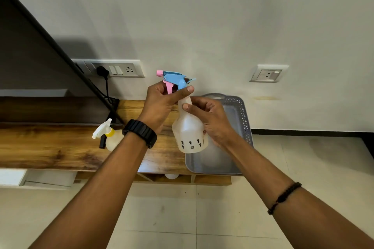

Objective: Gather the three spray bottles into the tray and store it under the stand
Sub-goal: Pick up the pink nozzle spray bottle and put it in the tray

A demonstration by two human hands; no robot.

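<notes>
Nearest the camera are the two bare forearms, reaching up from the bottom edge over the tiled floor (162,214) toward the wooden stand (60,147) against the wall. The left hand (162,105), with a black watch (140,132) on its wrist, is clamped around the neck of a white spray bottle (189,131) just under its blue and pink trigger head (175,80), thumb pressed across the top. The right hand (210,119), with a dark thread band (283,198) on its wrist, is wrapped on the right side of the bottle's body, fingers closed against it. The bottle is held in the air, upright, its long axis running almost straight up and down with the nozzle pointing left. Directly below and behind it lies the grey tray (242,119), sitting on the right end of the stand and looking empty where it shows. So the bottle already hangs over the tray's left part, and the coming move is likely a short drop straight down. A second bottle with a yellow collar (113,137) lies on its side to the left, just beyond the left wrist, making the left hand the nearer one for it. A third bottle cannot be made out for certain; a pale round shape (171,176) shows under the stand.
</notes>
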